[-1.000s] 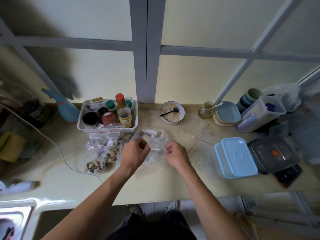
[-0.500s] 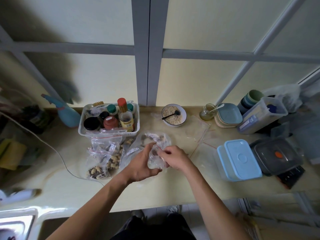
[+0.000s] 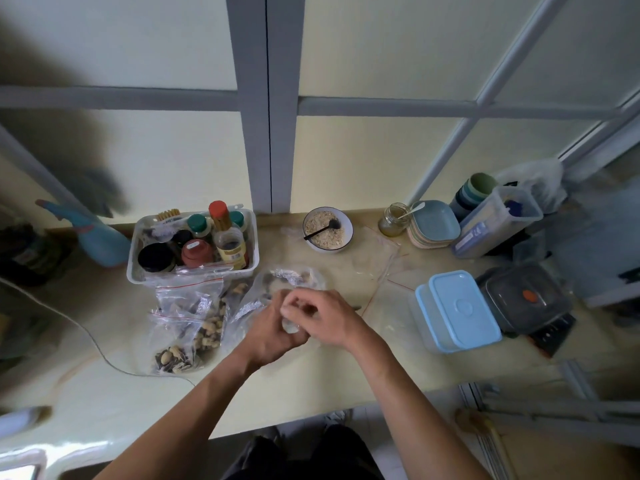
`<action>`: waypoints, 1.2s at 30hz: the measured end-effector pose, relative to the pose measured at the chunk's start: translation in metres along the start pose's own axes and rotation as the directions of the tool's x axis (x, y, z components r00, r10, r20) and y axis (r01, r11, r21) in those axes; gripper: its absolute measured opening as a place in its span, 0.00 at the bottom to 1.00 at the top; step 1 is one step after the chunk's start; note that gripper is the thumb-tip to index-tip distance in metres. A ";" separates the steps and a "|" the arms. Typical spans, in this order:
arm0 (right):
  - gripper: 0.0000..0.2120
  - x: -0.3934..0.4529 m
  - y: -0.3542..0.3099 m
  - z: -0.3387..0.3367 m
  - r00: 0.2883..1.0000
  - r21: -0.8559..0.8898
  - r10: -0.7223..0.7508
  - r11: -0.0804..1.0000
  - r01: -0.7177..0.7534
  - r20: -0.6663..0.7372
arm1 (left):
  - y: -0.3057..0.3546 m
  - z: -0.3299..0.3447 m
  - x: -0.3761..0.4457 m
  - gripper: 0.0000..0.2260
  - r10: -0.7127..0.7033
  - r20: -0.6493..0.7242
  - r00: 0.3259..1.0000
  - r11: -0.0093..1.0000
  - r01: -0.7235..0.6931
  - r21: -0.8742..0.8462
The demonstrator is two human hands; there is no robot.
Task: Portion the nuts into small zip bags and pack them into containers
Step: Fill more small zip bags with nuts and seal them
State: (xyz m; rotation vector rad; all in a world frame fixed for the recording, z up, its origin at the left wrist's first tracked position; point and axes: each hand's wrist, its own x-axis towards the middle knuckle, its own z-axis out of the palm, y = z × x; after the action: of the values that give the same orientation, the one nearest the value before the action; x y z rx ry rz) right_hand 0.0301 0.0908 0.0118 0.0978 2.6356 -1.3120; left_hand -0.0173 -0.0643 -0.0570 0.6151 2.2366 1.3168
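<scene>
Both hands meet at mid-desk, just beyond the near edge of the desk [image 3: 311, 403]. Left hand [image 3: 273, 329] and right hand [image 3: 327, 317] are curled together, fingers pinching the near end of a clear zip bag [image 3: 294, 280]; the exact grip is hidden by knuckles. The bag runs away from the hands toward the wall, long axis near-to-far, a few nuts showing at its far end. Judged step: closing or rolling this bag before packing.

Left of the hands, touching distance: filled nut bags [image 3: 188, 323] lying in a pile. Right, well apart: blue lidded container [image 3: 460, 310], lid on, nearer the right hand; dark container [image 3: 526, 299] just beyond it. Open desk lies between hands and the blue box, with loose empty bags [image 3: 374, 261] on it.

Farther: white basket of jars [image 3: 194, 247], bowl with spoon [image 3: 327, 230], stacked plates [image 3: 434, 225] at the wall.
</scene>
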 end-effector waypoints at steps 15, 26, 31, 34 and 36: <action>0.19 0.012 0.127 0.026 0.564 0.526 0.801 0.575 -0.627 -0.203 | -0.051 0.001 -0.029 0.30 -0.411 0.015 0.912 0.899 0.402 0.177; 0.07 0.038 0.061 0.051 0.930 0.580 0.347 0.785 -0.218 -0.121 | -0.028 -0.018 -0.028 0.12 -0.370 0.016 0.929 0.927 0.369 0.063; 0.10 0.046 0.037 0.075 0.955 0.367 0.291 0.883 -0.292 0.060 | -0.015 -0.017 -0.034 0.08 -0.381 0.056 0.923 0.924 0.381 0.009; 0.15 0.042 0.042 0.077 0.946 0.263 0.309 0.909 -0.323 0.092 | -0.016 -0.019 -0.037 0.07 -0.412 -0.036 0.911 0.910 0.413 0.031; 0.17 0.040 0.057 0.076 0.954 0.116 0.286 0.948 -0.295 0.089 | -0.021 -0.020 -0.038 0.06 -0.452 -0.082 0.888 0.886 0.458 0.075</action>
State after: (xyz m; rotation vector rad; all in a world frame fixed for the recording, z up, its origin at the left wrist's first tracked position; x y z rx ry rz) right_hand 0.0097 0.0638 -0.0855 0.4330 2.3637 -1.3512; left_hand -0.0018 -0.1095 -0.0604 0.0593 2.3117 1.0065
